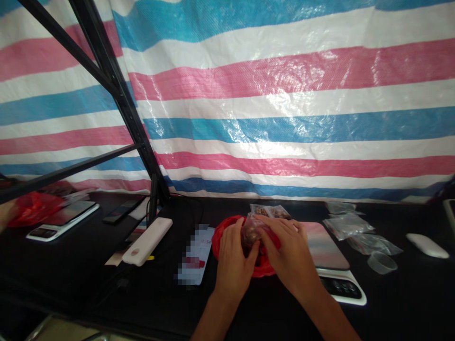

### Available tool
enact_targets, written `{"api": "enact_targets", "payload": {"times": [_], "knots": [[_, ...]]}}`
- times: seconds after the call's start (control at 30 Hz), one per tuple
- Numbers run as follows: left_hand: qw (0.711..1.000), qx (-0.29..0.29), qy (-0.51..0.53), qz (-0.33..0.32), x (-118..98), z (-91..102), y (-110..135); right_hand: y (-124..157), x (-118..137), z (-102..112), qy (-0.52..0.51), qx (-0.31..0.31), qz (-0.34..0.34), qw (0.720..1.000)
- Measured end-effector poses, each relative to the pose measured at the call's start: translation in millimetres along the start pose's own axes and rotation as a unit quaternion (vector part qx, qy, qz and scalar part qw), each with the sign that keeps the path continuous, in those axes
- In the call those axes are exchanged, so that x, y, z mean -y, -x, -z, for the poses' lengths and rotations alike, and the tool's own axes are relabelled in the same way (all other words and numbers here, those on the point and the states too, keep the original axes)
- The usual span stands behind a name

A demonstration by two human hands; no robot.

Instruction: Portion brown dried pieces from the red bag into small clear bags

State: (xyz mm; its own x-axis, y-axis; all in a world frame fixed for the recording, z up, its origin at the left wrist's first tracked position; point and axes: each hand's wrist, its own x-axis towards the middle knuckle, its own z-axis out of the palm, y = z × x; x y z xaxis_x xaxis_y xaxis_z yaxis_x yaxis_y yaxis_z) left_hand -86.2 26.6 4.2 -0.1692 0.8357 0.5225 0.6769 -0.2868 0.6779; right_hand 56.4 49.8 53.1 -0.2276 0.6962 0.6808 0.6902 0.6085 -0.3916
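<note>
Both my hands meet over a red plastic bag [265, 271] on the black table. Between them is a small clear plastic bag [250, 233] with brownish contents that I cannot make out in detail. My left hand [234, 260] grips its left side, thumb and fingers bent around it. On its other side, my right hand [284, 246] closes its fingers on the upper part. Right beside my right hand stands a digital scale [327, 248] with a shiny plate and a dark display. Behind the hands lie filled clear packets [272, 210].
Left of the red bag lies a phone [197, 255], then a white power bank [147, 241]. Several clear bags [350, 226], a clear round cup [382, 263] and a white mouse [426, 245] lie at right. A black metal frame [122, 102] rises at left, with another scale [64, 220] beyond.
</note>
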Motion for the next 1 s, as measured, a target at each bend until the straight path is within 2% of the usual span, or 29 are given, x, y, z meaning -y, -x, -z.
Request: {"api": "enact_targets", "payload": {"times": [0.1, 0.2, 0.53, 0.87, 1.0], "knots": [[1.000, 0.003, -0.020, -0.024, -0.7, 1.6, 1.2, -0.6, -2.5, 1.6, 0.025, -0.049, 0.014, 0.998], [0.999, -0.007, -0.031, -0.039, -1.9, 3.3, 1.7, -1.2, -1.2, 3.4, 0.022, -0.071, 0.028, 0.997], [0.996, 0.017, -0.062, -0.056, 4.9, 1.5, 1.0, -0.3, -1.8, 0.8, -0.035, -0.057, 0.026, 0.997], [0.994, 0.007, -0.086, -0.073, 1.5, 4.5, -0.9, -2.7, -4.4, 5.0, -0.016, -0.051, 0.029, 0.998], [0.990, -0.024, -0.094, -0.102, 2.4, 4.8, -0.3, -4.2, -13.4, 7.1, -0.021, -0.059, 0.026, 0.998]]}}
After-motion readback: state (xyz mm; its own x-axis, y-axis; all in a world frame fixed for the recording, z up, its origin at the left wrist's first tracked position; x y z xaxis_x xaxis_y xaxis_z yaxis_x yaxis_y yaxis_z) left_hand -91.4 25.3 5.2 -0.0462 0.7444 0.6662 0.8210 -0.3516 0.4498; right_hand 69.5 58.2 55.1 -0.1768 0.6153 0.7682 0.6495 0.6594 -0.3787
